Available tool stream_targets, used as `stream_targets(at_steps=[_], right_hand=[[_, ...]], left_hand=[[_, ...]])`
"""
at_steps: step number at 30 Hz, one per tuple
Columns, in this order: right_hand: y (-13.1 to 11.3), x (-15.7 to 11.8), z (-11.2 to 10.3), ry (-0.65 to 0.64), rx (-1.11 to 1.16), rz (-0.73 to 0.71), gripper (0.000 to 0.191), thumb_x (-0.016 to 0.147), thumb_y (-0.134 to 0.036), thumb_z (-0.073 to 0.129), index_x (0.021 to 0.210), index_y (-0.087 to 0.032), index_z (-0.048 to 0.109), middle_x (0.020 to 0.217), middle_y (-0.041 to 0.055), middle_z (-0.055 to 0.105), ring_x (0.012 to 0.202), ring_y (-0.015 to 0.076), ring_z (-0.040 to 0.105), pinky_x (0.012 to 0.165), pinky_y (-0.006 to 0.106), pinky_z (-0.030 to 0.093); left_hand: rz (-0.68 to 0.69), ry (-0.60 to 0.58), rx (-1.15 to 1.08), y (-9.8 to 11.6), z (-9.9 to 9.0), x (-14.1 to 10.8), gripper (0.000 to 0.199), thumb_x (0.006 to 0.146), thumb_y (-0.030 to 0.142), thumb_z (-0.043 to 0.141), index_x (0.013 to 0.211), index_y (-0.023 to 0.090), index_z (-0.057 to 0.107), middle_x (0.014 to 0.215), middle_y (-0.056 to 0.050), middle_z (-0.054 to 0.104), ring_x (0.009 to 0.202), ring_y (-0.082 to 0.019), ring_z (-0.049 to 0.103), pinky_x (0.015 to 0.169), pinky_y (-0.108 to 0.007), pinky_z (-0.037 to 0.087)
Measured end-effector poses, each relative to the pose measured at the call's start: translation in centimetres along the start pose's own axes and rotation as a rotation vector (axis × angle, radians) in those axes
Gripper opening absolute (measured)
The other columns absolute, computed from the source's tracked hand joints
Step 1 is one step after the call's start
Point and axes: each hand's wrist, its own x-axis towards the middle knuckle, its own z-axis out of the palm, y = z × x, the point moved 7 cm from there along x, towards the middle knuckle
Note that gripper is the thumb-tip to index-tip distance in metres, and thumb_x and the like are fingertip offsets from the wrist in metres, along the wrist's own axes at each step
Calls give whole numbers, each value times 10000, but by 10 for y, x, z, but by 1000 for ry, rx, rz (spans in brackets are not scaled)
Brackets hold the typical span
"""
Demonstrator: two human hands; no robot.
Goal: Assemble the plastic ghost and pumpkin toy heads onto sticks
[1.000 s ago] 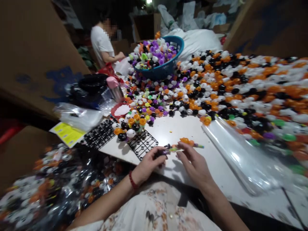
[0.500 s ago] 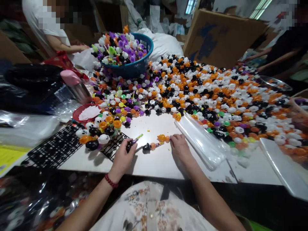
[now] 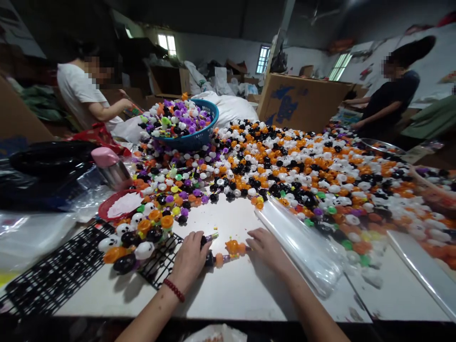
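My left hand [image 3: 189, 259], wearing a red bead bracelet, is closed around a black-topped toy tube [image 3: 211, 237], whose patterned end sticks out past the fingers. Right beside those fingers a second toy tube with a black top and orange bulb [image 3: 219, 259] lies on the white table [image 3: 228, 289]. At the fingertips of my right hand [image 3: 266, 248] is an orange toy tube [image 3: 233, 247]; the fingers are closed on its near end, partly hiding it. Left of my left hand, a cluster of black, white and orange figure-topped toys [image 3: 137, 240] stands on a black grid [image 3: 53, 270].
A big heap of small toys [image 3: 302, 161] covers the back and right. Clear plastic bags [image 3: 302, 247] lie right of my right hand. A blue basket [image 3: 199, 137], red dish [image 3: 105, 206] and pink-lidded flask [image 3: 112, 168] stand at left. Co-workers are across the table.
The camera has tilted up, so the table sits lower and more of the room shows. My left hand has turned more palm-down and come closer to the black-and-orange toy tube.
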Motion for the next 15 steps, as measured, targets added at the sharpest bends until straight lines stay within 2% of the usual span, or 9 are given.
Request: stream_targets(at_steps=[4,7,9,12,15], right_hand=[[-28,60,3,-8,-82,-97,265,949,-200,479,1125,-173,676,1119,104,667,1062,215,606,961,340,463],[-50,116,20,-121,-316,-114,358,941,-107,437,1240,-181,619,1236,117,624,1138,200,568,947,292,448],[-58,152,32,-165,-401,-95,391,930,-88,436,1275,-182,593,1226,128,623,1109,209,584,895,282,455],[-62,192,49,-200,-451,-46,321,971,-157,412,1208,-154,628,1148,156,654,1032,230,628,830,291,461],[-58,210,63,-221,-496,-3,340,1009,-278,390,1164,-119,648,1116,190,677,1039,261,641,836,314,459]], left_hand=[[88,-7,133,11,-2,-4,330,983,385,400,1097,166,619,990,-111,622,981,-262,562,899,-426,456],[119,25,136,14,-8,-1,324,1002,332,348,1061,186,632,999,-103,622,995,-254,563,901,-425,455],[99,62,116,12,-13,4,307,999,320,360,1049,180,629,991,-98,619,992,-248,569,903,-415,461],[74,82,109,10,-16,13,275,986,320,403,1024,171,631,977,-94,616,984,-246,574,908,-405,465],[63,71,111,9,-17,22,263,980,319,424,1012,166,635,982,-96,618,987,-246,572,911,-400,464]])
